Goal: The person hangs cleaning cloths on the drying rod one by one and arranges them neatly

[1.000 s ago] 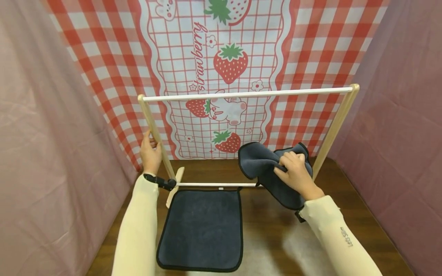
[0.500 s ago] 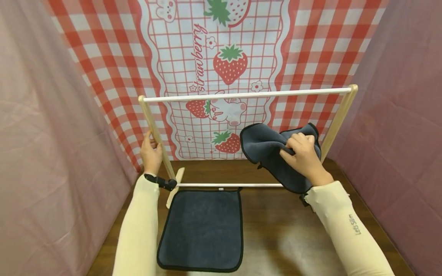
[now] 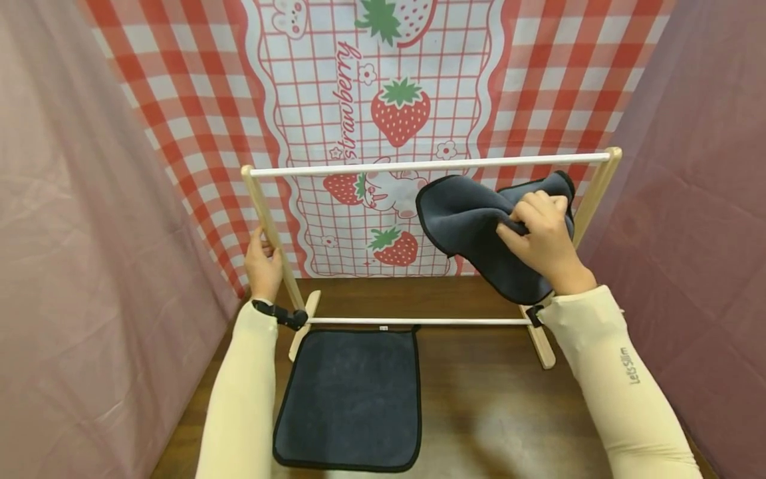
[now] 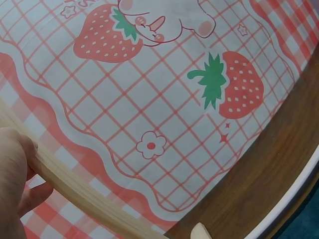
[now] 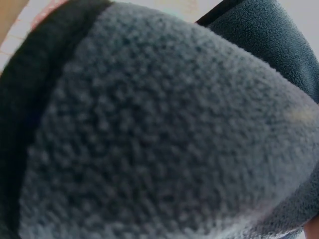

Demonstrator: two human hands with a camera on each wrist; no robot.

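Note:
My right hand (image 3: 543, 234) pinches a dark grey cloth (image 3: 463, 216) with black edging, bunched at the grip. The cloth hangs in folds below the rack's white top bar (image 3: 383, 167), and its plush face (image 5: 164, 124) fills most of the right wrist view. At the left, my left hand (image 3: 264, 271) grips the wooden side post (image 3: 262, 211) of the rack. The left wrist view has the fingers (image 4: 37, 196) against that post (image 4: 89, 196). A second dark cloth (image 3: 350, 399) lies flat on the table, in front of the rack's lower bar (image 3: 467, 321).
The rack's right post (image 3: 592, 193) stands behind my right hand, its foot (image 3: 541, 342) on the brown wooden table (image 3: 479, 392). A red checked strawberry backdrop (image 3: 335, 246) hangs behind. Pink curtains (image 3: 688, 199) enclose both sides.
My right hand has lifted the bunched cloth up and slightly right, from near the lower bar to just under the top bar. The left hand and the flat cloth have stayed put.

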